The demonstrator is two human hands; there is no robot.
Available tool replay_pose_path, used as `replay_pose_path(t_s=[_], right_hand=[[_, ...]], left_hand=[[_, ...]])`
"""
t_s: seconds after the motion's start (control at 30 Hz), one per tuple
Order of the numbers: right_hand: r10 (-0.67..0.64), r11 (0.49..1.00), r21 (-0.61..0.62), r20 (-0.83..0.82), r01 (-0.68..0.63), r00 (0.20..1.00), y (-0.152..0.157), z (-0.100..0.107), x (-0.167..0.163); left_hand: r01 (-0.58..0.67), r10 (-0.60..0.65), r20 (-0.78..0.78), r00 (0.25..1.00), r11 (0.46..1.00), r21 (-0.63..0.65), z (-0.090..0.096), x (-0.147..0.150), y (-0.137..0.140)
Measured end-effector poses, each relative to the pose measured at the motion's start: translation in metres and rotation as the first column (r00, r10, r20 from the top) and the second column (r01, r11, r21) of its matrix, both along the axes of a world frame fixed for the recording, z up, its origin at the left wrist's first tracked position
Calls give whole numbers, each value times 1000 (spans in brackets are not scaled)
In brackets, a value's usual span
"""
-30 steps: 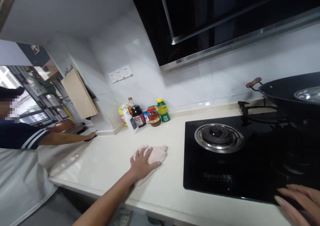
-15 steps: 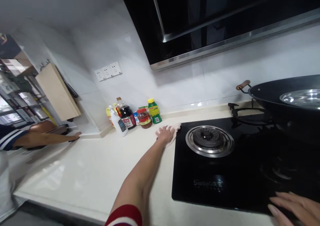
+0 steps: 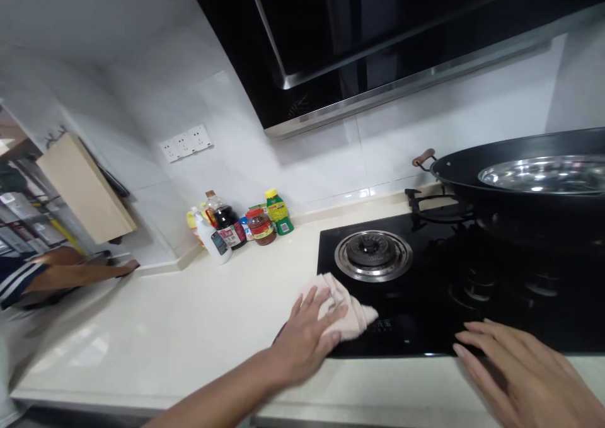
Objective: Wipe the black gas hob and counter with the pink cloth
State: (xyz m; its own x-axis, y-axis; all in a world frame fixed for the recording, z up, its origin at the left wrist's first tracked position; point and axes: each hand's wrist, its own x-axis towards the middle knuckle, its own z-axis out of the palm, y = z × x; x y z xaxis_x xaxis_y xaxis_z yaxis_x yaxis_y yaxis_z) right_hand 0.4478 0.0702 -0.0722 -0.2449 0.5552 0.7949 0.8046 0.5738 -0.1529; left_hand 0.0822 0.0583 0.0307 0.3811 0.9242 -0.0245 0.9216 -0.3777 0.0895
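My left hand [image 3: 307,330] presses down on a pale pink cloth [image 3: 347,314], its fingers spread over the fabric. The cloth lies across the front left edge of the black gas stove [image 3: 420,321], partly on the white countertop. To the right, my right hand [image 3: 524,365] hovers or rests at the stove's front edge with fingers stretched out and nothing in them. I cannot tell whether it touches the surface. Behind the cloth sits the left burner [image 3: 373,256], ringed by a shiny metal plate with no grate on it.
A black wok [image 3: 454,169] holding a steel basin [image 3: 543,174] sits at the stove's right rear, beside a loose-looking grate [image 3: 439,208]. Against the wall stand a white spray bottle [image 3: 212,239], dark sauce bottle [image 3: 229,223], red-lidded jar [image 3: 261,226] and green bottle [image 3: 280,212]. Another person's arm [image 3: 80,277] reaches in left.
My left hand has drawn the cloth from the stove's back left corner toward its front left edge. The view has shifted right, and more of my right hand shows.
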Motion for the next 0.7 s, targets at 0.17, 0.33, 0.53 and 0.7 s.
replay_pose_path(t_s=[0.17, 0.33, 0.53, 0.7], right_hand=[[-35, 998, -45, -71, 32, 997, -2, 6, -8], [-100, 995, -29, -114, 98, 988, -3, 8, -12], [-176, 982, 47, -121, 183, 977, -5, 17, -15], [-151, 984, 87, -78, 157, 986, -4, 24, -13]], left_hand=[[149, -152, -30, 988, 985, -91, 13, 37, -21], [303, -302, 28, 953, 951, -68, 18, 111, 42], [327, -326, -18, 945, 942, 75, 9, 186, 128], [212, -208, -57, 976, 974, 76, 2, 224, 182]])
